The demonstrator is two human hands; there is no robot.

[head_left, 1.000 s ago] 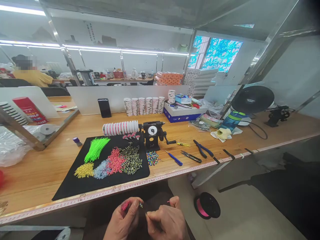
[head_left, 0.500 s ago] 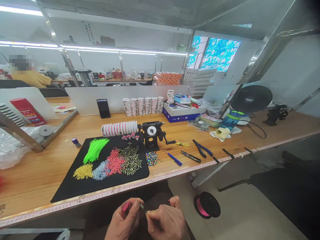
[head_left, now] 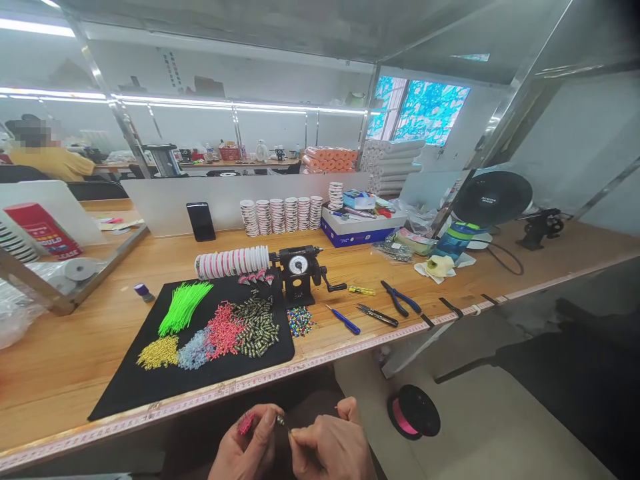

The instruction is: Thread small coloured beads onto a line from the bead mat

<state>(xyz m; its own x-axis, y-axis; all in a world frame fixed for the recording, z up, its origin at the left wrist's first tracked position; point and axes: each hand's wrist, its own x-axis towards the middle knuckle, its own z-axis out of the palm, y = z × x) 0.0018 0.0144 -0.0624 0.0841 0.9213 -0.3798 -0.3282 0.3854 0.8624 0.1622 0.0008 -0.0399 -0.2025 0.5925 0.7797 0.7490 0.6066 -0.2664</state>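
Below the table edge, my left hand (head_left: 249,443) pinches a small dark bead-like piece (head_left: 280,420) between thumb and forefinger, with a pink item (head_left: 245,424) against its fingers. My right hand (head_left: 327,445) is closed just to the right, its fingertips pinched at the end of that piece; what they grip is too small to make out. On a black mat (head_left: 120,373) lie green strips (head_left: 185,307), yellow bits (head_left: 158,352), light blue bits (head_left: 195,349), red bits (head_left: 225,328) and dark patterned pieces (head_left: 258,325).
A black winding machine (head_left: 296,273) carries a row of white spools (head_left: 233,261). Right of it lie a blue screwdriver (head_left: 344,320), snips (head_left: 377,315) and pliers (head_left: 401,298). Stacked spools (head_left: 277,216) and a phone (head_left: 201,221) stand behind. A person (head_left: 47,160) sits far left.
The view has shifted slightly, moving the table items left in the picture. Both hands keep nearly the same pose, with the dark piece still between them.
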